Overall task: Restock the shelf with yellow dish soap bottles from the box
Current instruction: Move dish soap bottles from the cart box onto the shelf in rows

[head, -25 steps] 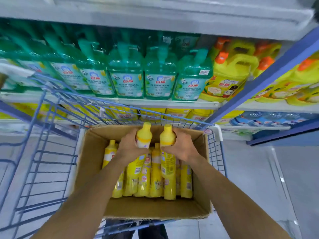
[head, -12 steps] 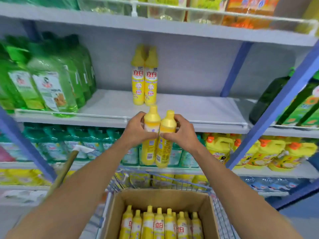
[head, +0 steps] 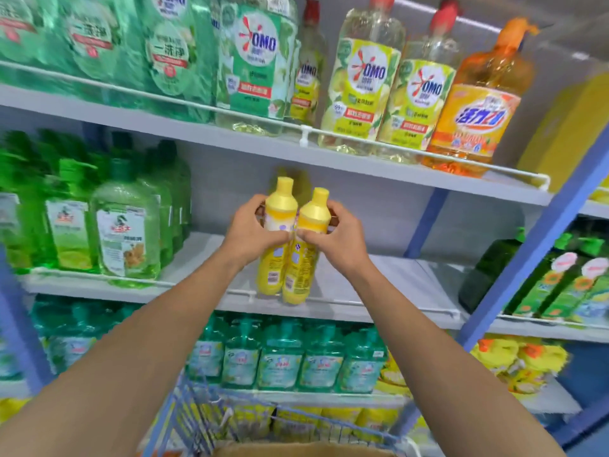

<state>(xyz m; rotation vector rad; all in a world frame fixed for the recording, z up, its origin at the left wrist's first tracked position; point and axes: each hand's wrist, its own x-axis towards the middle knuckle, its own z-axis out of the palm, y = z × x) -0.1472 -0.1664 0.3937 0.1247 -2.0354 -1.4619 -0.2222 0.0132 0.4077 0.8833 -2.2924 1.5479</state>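
Two yellow dish soap bottles are held side by side above the front rail of the middle shelf [head: 379,285]. My left hand [head: 250,234] grips the left bottle [head: 275,258] near its neck. My right hand [head: 336,240] grips the right bottle [head: 298,278] the same way. Both bottles are upright, and their bases hang at the shelf's front edge. Yellow bottles standing further back on the shelf are almost wholly hidden behind them. Only the top edge of the cardboard box [head: 296,451] shows at the bottom.
Green bottles [head: 125,219] fill the shelf's left side; dark green bottles [head: 494,265] stand at its right. A shelf above carries OMO bottles [head: 362,80]. A blue upright [head: 534,245] runs at the right. The blue wire cart [head: 204,420] stands below.
Both hands lifted the two bottles out of the box and up to the middle shelf. The view tilted up, so the box has dropped almost out of sight.
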